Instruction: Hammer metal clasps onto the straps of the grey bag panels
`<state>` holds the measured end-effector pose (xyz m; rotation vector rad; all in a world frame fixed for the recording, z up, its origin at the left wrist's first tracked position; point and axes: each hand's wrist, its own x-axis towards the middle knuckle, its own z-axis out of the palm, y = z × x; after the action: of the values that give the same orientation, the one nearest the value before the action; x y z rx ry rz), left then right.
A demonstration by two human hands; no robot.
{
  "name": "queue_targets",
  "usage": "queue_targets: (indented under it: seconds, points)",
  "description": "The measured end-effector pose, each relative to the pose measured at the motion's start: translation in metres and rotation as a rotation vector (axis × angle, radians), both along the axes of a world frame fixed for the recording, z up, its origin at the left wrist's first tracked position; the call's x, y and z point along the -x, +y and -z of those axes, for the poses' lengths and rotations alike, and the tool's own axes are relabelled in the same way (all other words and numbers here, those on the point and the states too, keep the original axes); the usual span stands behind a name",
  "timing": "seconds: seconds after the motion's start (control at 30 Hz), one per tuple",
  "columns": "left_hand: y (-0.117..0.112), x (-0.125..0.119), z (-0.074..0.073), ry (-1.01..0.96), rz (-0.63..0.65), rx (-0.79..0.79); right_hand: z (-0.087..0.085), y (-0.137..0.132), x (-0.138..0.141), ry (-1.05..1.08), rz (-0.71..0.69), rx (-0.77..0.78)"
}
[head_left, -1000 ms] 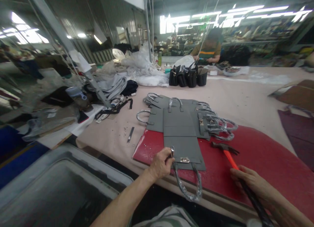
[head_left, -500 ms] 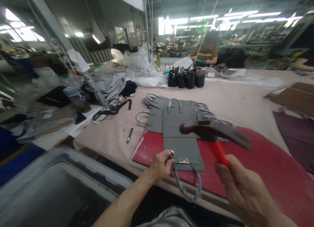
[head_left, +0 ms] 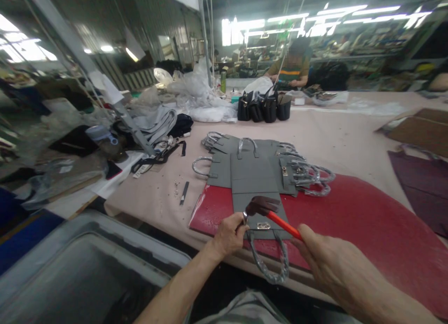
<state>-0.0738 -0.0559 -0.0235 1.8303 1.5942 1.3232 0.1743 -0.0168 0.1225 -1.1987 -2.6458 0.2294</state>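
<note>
Grey leather panel (head_left: 255,184) lies touching the left hand (head_left: 228,235).

Bag-making workshop, factory scale: long pink-covered workbench (head_left: 350,128) with gray leather bag panels (head_left: 255,175) and a row of black handbags (head_left: 262,107); corrugated metal walls (head_left: 164,49), fluorescent tubes (head_left: 315,18), a co-worker (head_left: 292,67) beyond.

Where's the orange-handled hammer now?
In the head view, the claw hammer is in the right hand, its head above the grey bag panel, beside the left hand.

hammer hd (head_left: 262,205) dark mtl; hammer handle (head_left: 284,225) glossy orange plastic; grey panels (head_left: 255,184) matt; clasp (head_left: 263,226) shiny mtl
</note>
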Motion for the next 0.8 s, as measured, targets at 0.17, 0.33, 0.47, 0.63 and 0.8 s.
queue_targets:
  seconds: [0.17,0.33,0.47,0.63,0.8]
  points:
    - [-0.001,0.000,0.001,-0.027,0.014,-0.028,0.040,0.019,-0.038,-0.058,0.123,0.104]
    - [-0.002,0.001,-0.001,0.003,0.033,-0.012,0.094,0.035,-0.088,-0.092,0.397,0.341]
    - [-0.003,0.003,-0.001,0.026,0.031,-0.014,0.101,0.037,-0.093,-0.187,0.476,0.005]
    - [-0.007,0.004,0.002,0.128,0.088,-0.125,0.092,0.026,-0.038,0.166,0.590,0.200]
    - [-0.015,0.000,0.007,0.129,0.079,-0.203,0.103,0.027,0.017,0.359,0.629,0.465]
